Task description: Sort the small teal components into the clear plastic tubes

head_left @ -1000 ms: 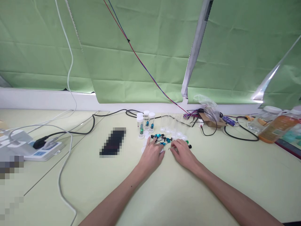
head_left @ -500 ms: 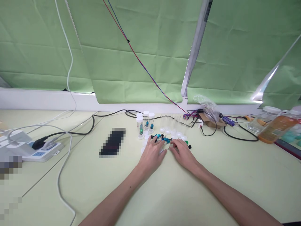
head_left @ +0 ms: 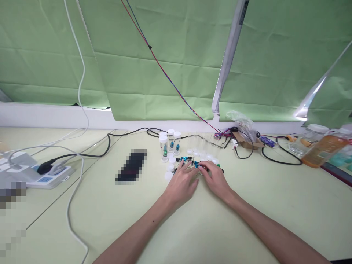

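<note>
A small heap of blue and black electronic parts point(head_left: 187, 160) lies on the pale green table point(head_left: 192, 227), among loose white caps point(head_left: 168, 175). My left hand point(head_left: 183, 182) rests palm down just in front of the heap, its fingers stretched out and touching the parts. Beside it, my right hand point(head_left: 216, 178) has curled fingers whose tips pinch a small blue part point(head_left: 196, 164). Three capped clear vials point(head_left: 170, 140) with blue or green parts inside stand just behind, next to several empty clear vials point(head_left: 200, 141).
A dark blurred flat object point(head_left: 132, 165) lies left of the vials. A white power strip point(head_left: 41, 174) with black and white cables sits at far left. A cardboard box with wires point(head_left: 246, 141) and bottles point(head_left: 320, 146) stand at right. Green blinds hang behind.
My two hands have drawn together over the heap. The left hand slid right, uncovering two white caps, and the right hand's fingertips closed in on a blue part.
</note>
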A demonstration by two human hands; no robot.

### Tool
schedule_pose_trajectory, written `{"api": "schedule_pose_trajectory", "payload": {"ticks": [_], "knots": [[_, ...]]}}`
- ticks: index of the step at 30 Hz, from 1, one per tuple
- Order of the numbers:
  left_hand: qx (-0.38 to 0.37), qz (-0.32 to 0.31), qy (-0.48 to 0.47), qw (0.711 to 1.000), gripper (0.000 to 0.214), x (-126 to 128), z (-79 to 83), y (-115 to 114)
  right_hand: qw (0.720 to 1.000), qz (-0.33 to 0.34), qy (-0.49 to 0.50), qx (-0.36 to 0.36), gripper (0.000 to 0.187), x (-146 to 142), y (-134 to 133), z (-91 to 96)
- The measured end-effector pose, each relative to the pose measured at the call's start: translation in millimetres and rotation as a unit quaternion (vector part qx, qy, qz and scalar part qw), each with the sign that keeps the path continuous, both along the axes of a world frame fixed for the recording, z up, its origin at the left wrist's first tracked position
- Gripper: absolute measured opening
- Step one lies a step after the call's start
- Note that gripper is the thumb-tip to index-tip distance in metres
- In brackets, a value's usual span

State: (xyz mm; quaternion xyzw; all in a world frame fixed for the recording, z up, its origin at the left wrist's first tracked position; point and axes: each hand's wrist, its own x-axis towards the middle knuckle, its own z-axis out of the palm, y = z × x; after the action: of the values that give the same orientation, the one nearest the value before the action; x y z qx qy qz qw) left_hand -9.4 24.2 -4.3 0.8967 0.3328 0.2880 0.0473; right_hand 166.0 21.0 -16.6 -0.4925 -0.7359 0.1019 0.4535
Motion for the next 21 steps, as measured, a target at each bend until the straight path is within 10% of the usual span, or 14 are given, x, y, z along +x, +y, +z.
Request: {"api": "schedule_pose_trajectory", "payload": {"ticks": [21], "knots": [[-0.031,0.007,-0.077,0.997,0.023,0.2,-1.5,6.0,0.998,0.047,0.044,-0.025,0.020,-2.3,-6.4,-2.0]]}}
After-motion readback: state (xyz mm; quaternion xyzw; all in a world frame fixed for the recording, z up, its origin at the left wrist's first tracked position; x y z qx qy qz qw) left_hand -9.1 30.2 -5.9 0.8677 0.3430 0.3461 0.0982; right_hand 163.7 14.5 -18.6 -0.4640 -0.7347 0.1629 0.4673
